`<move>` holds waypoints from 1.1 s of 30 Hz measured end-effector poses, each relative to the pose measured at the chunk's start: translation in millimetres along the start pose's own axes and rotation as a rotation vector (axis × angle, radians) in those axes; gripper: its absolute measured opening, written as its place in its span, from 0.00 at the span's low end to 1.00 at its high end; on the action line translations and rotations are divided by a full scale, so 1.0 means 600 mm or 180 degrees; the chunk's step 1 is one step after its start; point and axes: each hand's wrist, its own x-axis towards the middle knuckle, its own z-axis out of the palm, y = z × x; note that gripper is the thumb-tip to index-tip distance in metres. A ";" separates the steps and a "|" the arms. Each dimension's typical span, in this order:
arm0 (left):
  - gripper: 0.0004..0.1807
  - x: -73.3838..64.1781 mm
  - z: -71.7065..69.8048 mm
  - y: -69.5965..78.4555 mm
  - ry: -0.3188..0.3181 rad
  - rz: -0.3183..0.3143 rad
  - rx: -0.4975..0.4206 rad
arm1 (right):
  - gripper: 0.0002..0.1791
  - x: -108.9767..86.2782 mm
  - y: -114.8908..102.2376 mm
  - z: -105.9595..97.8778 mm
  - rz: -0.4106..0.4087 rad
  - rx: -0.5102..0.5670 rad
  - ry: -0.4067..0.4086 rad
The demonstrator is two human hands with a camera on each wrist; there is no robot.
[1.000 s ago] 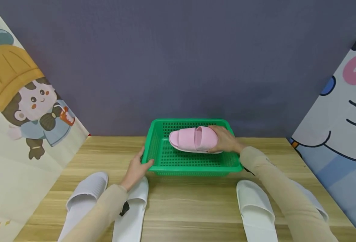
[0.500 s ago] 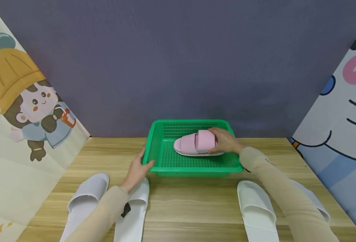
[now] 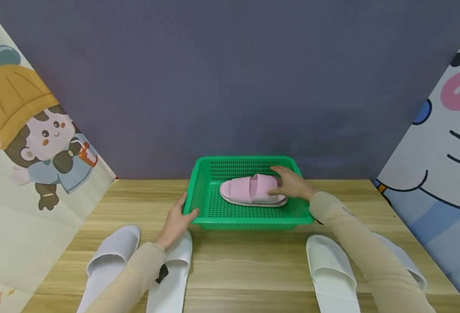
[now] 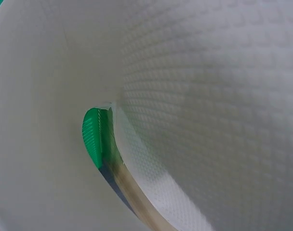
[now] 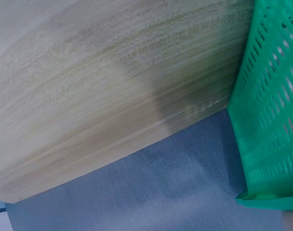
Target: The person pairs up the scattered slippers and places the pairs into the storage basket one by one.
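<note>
In the head view a green plastic basket (image 3: 249, 221) stands on the wood-grain surface against the dark back wall. A pair of pink slippers (image 3: 239, 190), nested together with both straps showing, lies lengthwise in it. My left hand (image 3: 175, 221) grips the basket's left front corner, thumb over the rim and fingers along the outside. Inside the basket's right end, my right hand (image 3: 292, 183) hovers at the slippers' right end, thumb and fingers spread apart. Neither hand shows in the wrist views; the right one catches the basket's perforated side (image 5: 272, 106).
Two white slippers stand at the left, a ribbed one (image 3: 114, 245) and a plainer one (image 3: 179, 256) under my left forearm. At the right are another white slipper (image 3: 331, 261) and a partly hidden one (image 3: 403, 256). Cartoon-printed panels flank both sides. A white slipper's inside (image 4: 209, 72) fills the left wrist view.
The pink slippers have come down lower in the basket and now lie flatter. My right hand has loosened from them, its fingers spreading. The left hand keeps its grip on the basket.
</note>
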 end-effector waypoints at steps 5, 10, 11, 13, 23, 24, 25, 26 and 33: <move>0.42 -0.007 0.000 -0.006 -0.0017 0.0005 -0.0008 | 0.51 -0.010 -0.007 0.002 0.0074 0.0238 0.0032; 0.41 -0.014 -0.002 -0.009 -0.0010 -0.0029 0.0019 | 0.49 -0.013 -0.010 0.008 0.0100 0.0485 0.0054; 0.41 -0.014 -0.002 -0.009 -0.0020 -0.0035 0.0007 | 0.49 -0.014 -0.009 0.009 0.0107 0.0522 0.0059; 0.41 -0.014 0.000 -0.010 -0.0021 -0.0041 0.0002 | 0.49 -0.015 -0.006 0.010 0.0126 0.0630 0.0079; 0.42 -0.009 0.002 -0.005 -0.0013 -0.0030 -0.0003 | 0.43 -0.025 0.007 -0.002 0.0012 0.0871 0.0461; 0.42 -0.008 0.002 -0.004 -0.0014 -0.0020 -0.0017 | 0.42 -0.025 0.007 -0.004 -0.0002 0.0856 0.0469; 0.42 -0.007 0.002 -0.002 -0.0021 -0.0007 -0.0027 | 0.42 -0.024 0.006 -0.006 -0.0011 0.0828 0.0470; 0.42 -0.007 0.001 -0.001 -0.0027 0.0006 -0.0037 | 0.41 -0.022 0.007 -0.008 -0.0014 0.0810 0.0454; 0.42 -0.001 -0.004 0.007 -0.0022 0.0106 0.0025 | 0.44 -0.018 0.006 -0.035 0.0136 0.0858 0.0270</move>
